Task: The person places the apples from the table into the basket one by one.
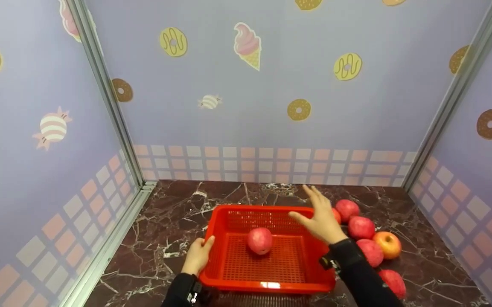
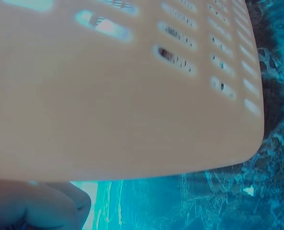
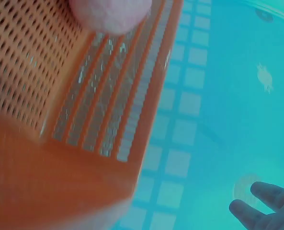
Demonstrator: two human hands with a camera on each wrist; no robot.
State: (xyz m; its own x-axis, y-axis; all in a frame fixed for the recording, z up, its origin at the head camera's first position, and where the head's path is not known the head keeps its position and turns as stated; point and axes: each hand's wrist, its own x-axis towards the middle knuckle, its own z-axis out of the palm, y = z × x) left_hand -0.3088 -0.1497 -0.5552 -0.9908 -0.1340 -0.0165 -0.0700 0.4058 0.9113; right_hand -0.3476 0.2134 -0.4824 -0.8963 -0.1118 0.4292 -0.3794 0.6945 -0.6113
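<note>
Right of the left hand's [image 1: 198,256] fingers, the basket [image 1: 237,284] is set, its rim clamped by them; near its right end, the fingers of the right hand [image 1: 323,221] are spread, nothing held. Lightness and stiffness may be expected, short rims being best grasped. Its long axis is laid from left fingers toward right. Beside the right fingers, probably bruisable apples [image 1: 362,227] are clustered.

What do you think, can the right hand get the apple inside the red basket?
Probably yes: the right hand holds nothing, and nothing seems to cover the apple inside the open-topped red basket.
</note>
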